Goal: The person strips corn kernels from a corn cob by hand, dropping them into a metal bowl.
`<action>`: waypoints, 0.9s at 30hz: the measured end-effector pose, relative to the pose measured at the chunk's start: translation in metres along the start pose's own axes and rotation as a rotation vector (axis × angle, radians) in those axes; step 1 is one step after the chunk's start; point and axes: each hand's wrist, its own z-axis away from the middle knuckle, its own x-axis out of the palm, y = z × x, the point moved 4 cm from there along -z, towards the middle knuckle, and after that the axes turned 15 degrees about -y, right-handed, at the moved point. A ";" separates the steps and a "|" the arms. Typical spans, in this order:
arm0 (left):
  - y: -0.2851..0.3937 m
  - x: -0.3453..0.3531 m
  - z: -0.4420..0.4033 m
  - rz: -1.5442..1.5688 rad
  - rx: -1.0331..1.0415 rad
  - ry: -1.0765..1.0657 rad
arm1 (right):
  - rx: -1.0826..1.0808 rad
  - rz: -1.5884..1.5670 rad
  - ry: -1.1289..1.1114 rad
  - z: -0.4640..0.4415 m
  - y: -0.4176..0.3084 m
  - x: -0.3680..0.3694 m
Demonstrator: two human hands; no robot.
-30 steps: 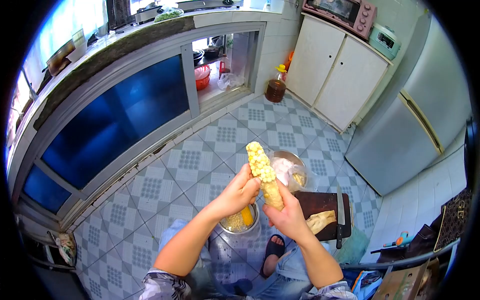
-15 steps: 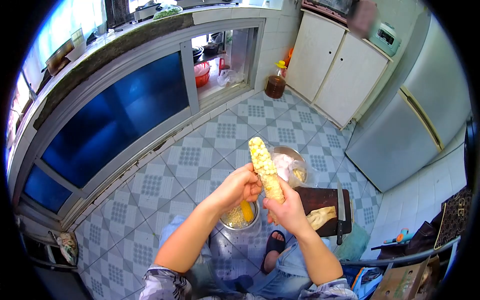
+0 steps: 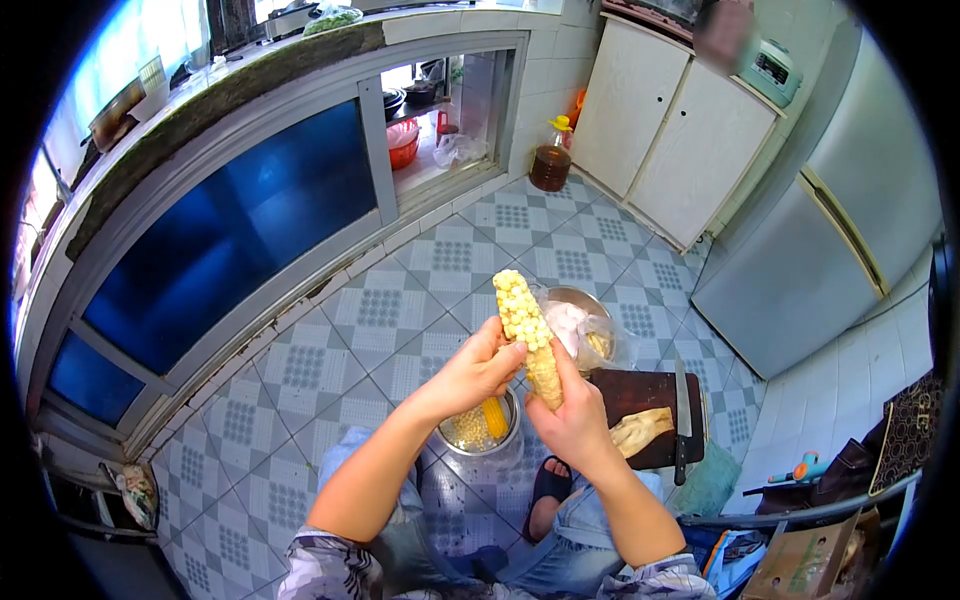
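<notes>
A corn cob (image 3: 520, 318) is held upright, tilted a little to the left. Pale kernels cover its upper part, while the lower part looks stripped. My right hand (image 3: 568, 410) is wrapped round the stripped lower end. At the cob's left side, my left hand (image 3: 482, 370) is closed against it, thumb on the kernels. Below my left hand stands a metal bowl (image 3: 484, 449) with loose kernels and a yellow ear of corn (image 3: 495, 418) in it. Behind the cob is another metal bowl (image 3: 590, 300) holding a plastic bag (image 3: 622, 345); part of it is hidden.
To the right, a dark cutting board (image 3: 640, 390) bears a knife (image 3: 683, 410) and a pale, husk-like piece (image 3: 640, 432). A bottle of brown liquid (image 3: 550, 168) stands by the white cabinet (image 3: 640, 120). The fridge (image 3: 800, 220) is at the right, sliding blue panels (image 3: 240, 200) at the left.
My left hand has shifted slightly up along the cob, and its thumb now lies across the kernels. The cob has barely moved in my right hand.
</notes>
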 end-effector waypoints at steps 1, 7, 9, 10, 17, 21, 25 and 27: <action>0.001 0.000 0.000 -0.072 0.010 0.035 | -0.007 0.009 0.001 0.000 -0.001 0.000; -0.019 -0.011 -0.003 -0.392 0.101 0.159 | -0.007 0.082 -0.034 0.000 0.004 0.005; -0.020 -0.012 -0.004 -0.400 0.101 0.177 | 0.000 0.110 -0.021 0.000 0.004 0.008; -0.017 -0.010 -0.002 -0.407 0.080 0.198 | 0.007 0.137 -0.007 0.000 0.004 0.009; -0.031 -0.017 -0.009 -0.686 0.309 0.395 | -0.006 0.142 0.001 0.000 0.004 0.014; -0.009 -0.006 -0.004 -0.091 -0.023 0.252 | 0.032 0.130 0.020 0.000 -0.001 0.008; -0.007 -0.003 -0.003 0.235 -0.041 0.065 | 0.041 0.072 -0.032 0.000 0.002 0.006; -0.009 -0.002 -0.002 0.134 -0.068 0.073 | 0.027 0.087 -0.019 0.001 0.003 0.007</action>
